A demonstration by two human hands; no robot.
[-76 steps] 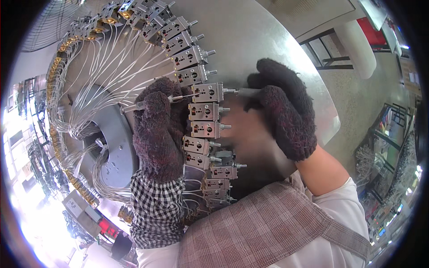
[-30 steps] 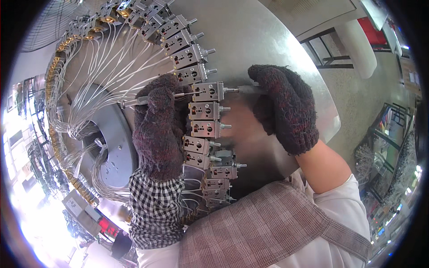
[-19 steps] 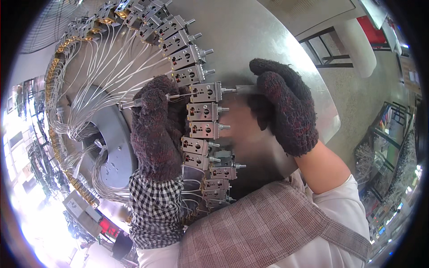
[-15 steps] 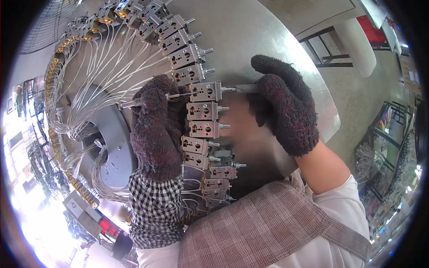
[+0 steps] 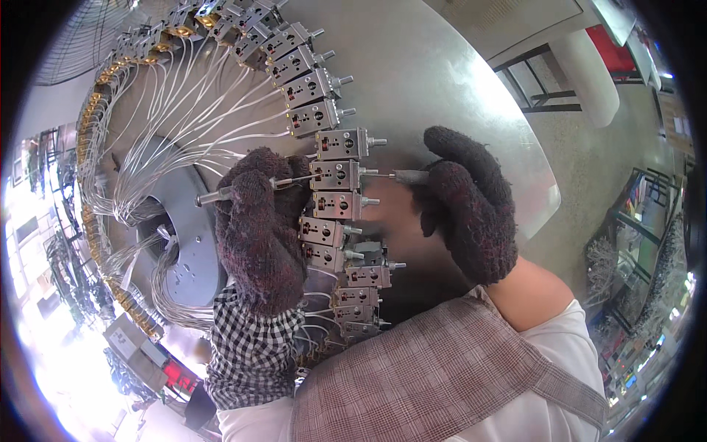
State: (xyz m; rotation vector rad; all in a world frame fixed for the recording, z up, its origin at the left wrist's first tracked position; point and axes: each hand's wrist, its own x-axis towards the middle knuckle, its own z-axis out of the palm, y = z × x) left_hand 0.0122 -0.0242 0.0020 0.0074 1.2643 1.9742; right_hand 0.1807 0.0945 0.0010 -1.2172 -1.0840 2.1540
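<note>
right, metal box (image 5: 333, 175) between left grip (image 5: 261, 232) and right grip (image 5: 473, 210)

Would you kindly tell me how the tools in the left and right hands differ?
The left tool has a shiny silver handle; the right tool has a dull grey one. The left tool's handle juts out behind the left hand; the right tool's rear is hidden by the right hand. The left tool points right, at a box; the right tool points left, toward that box's stem. Both have thin shafts.
</note>
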